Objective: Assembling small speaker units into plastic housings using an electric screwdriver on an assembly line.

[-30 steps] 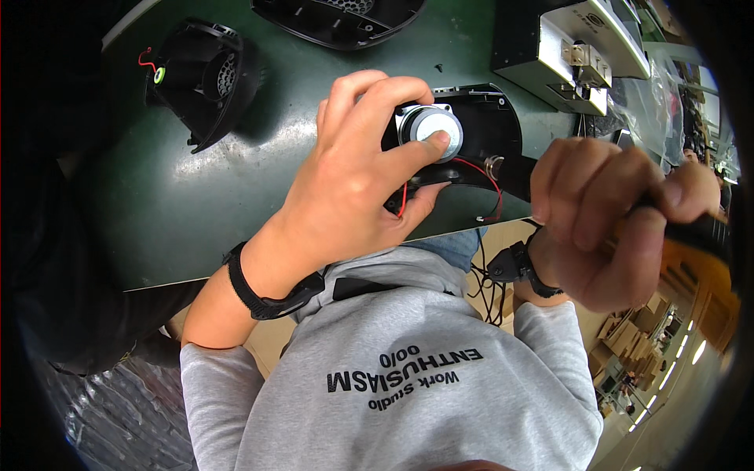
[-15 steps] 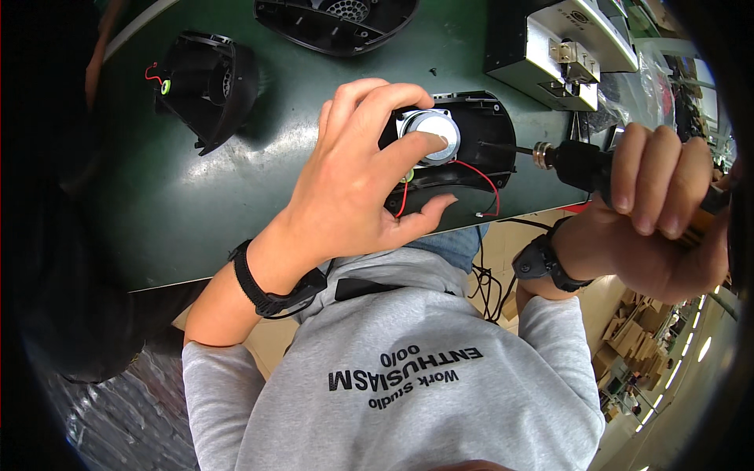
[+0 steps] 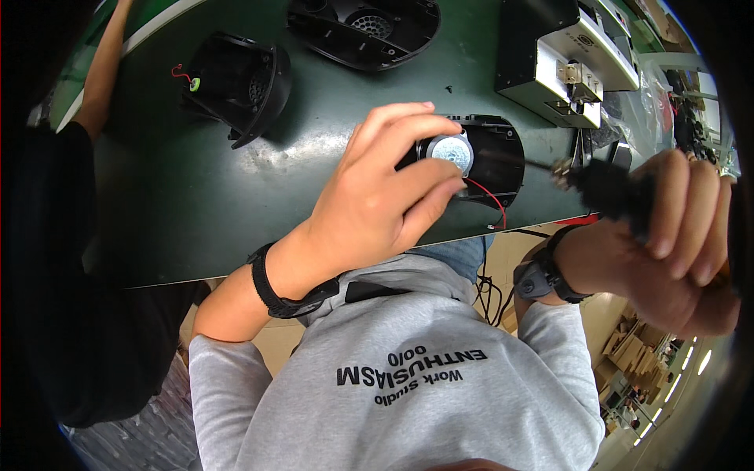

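**Speaker housing held on bench, driver tool in other hand**

Head view, only view.

Left hand [image 3: 377,200]: lies palm-down over the near-left part of a black oval plastic housing [image 3: 495,157] on the dark green bench top [image 3: 236,204]. Fingers are spread and curled; the thumb and forefinger press against the round silver speaker magnet [image 3: 449,151] seated in the housing. Hand clamped on the magnet and housing rim. A black wristband [image 3: 271,286] sits on this wrist.

Right hand [image 3: 667,243]: raised at the right edge, off the near side of the bench, fingers wrapped tight round the black handle of a power screwdriver [image 3: 609,188]. Its metal bit tip [image 3: 559,166] points left, just beside the right end of the housing; contact cannot be told. A black watch [image 3: 542,276] is on this wrist.

A red wire [image 3: 491,200] loops from the magnet toward the near edge of the housing.

Surroundings: a second black housing with a grille [image 3: 239,82] stands far left, tilted on its edge. A third black oval shell [image 3: 365,27] lies at the far edge. A grey metal box unit [image 3: 565,63] stands far right. Another person's bare arm [image 3: 102,71] reaches along the far left edge.
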`<state>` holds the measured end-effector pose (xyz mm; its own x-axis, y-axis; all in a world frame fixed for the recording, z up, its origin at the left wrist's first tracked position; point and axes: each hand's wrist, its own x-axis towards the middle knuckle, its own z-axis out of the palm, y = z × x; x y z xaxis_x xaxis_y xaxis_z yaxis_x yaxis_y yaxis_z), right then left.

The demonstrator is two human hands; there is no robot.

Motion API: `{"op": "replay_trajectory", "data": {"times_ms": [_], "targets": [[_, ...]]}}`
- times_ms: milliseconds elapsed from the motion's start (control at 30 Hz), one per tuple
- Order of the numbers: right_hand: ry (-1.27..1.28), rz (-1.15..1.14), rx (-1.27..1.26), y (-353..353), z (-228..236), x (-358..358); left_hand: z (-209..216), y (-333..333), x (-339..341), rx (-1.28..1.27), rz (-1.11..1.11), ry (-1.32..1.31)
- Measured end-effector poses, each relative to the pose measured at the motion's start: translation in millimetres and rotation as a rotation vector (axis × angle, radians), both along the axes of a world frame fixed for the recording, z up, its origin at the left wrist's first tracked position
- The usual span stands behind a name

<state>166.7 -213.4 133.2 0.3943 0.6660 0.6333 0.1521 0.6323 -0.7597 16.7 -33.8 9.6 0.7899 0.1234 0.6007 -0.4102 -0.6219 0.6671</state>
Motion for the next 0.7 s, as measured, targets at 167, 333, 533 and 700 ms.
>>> {"op": "replay_trajectory", "data": {"times_ms": [167, 333, 533, 700], "targets": [[-0.076, -0.053, -0.046, 5, -1, 1, 7, -7, -14, 0.235, -0.005, -0.026], [-0.131, 0.010, -0.100, 23, -5, -1, -1, -23, -19, 0.440, -0.054, -0.058], [-0.238, 0.184, -0.230, 41, -11, -3, -13, -29, -16, 0.512, -0.085, -0.044], [-0.223, 0.155, -0.208, 38, -18, 4, -6, -27, -12, 0.544, -0.081, -0.088]]}}
